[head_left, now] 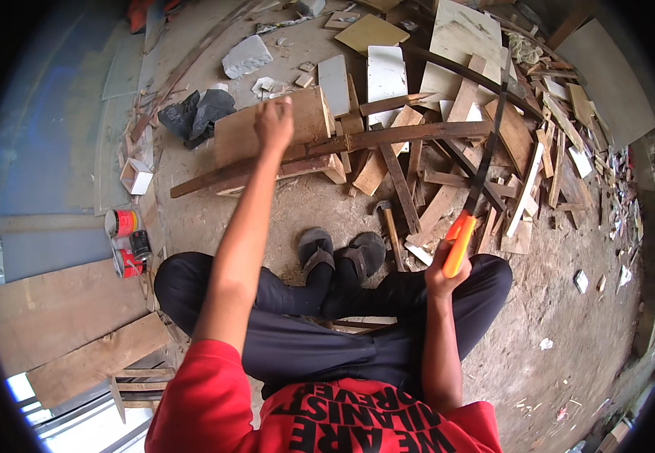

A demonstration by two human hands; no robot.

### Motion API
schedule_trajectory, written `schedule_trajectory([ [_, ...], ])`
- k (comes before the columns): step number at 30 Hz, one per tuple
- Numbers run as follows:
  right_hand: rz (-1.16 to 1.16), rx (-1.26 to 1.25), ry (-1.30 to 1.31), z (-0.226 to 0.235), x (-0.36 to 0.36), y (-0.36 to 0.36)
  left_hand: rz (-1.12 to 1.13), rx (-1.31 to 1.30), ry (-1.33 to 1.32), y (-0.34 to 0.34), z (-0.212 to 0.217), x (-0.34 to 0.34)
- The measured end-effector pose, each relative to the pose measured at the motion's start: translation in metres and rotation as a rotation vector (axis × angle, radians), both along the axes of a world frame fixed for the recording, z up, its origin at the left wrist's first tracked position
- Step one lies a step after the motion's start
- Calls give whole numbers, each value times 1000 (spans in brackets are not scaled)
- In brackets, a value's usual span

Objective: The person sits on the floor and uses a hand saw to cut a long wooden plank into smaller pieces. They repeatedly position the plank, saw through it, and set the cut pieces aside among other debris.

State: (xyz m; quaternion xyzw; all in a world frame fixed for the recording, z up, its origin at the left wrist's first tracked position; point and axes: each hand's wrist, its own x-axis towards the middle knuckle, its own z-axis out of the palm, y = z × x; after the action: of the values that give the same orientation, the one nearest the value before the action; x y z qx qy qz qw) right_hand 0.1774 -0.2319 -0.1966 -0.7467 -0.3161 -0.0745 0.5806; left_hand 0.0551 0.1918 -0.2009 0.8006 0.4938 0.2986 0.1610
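My right hand [446,273] is wrapped round the orange handle of a handsaw [486,162]. The saw's long dark blade points away from me over the scrap pile. My left hand [273,124] is stretched forward above a low wooden bench [238,134], its fingers curled closed. Whether anything small is pinched in them is hidden. Across the near side of the bench lies a long, slightly bowed wooden strip [388,137], its right end reaching over the pile close to the saw blade.
Scrap boards and offcuts [437,204] are heaped ahead and to the right. A hammer [391,230] leans near my sandalled feet. At the left are red cans [122,223], a black plastic bag [197,117] and wooden boards [63,309]. A broken white block [246,57] lies beyond the bench.
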Motion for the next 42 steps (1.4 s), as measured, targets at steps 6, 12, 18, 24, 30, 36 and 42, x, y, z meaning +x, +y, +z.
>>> schedule_trajectory([
  [6, 240, -44, -48, -4, -22, 31, 263, -120, 376, 90, 12, -103],
  [12, 300, -131, 54, 33, -27, 133, 363, -425, 507, 104, -42, -183],
  [18, 376, -415, -221, 23, 5, 290, 382, -559, 549, 75, -25, -156],
  [24, 283, -891, -263, 5, 10, 354, 401, -583, 478, 62, -9, -154],
  [30, 513, -1063, -31, -10, 41, 372, 407, -626, 409, 50, -14, -165],
  [36, 589, -1033, -82, -18, 28, 349, 435, -606, 386, 7, -18, -191],
  [42, 563, -964, -206, -32, 2, 289, 469, -605, 372, -57, -21, -218],
])
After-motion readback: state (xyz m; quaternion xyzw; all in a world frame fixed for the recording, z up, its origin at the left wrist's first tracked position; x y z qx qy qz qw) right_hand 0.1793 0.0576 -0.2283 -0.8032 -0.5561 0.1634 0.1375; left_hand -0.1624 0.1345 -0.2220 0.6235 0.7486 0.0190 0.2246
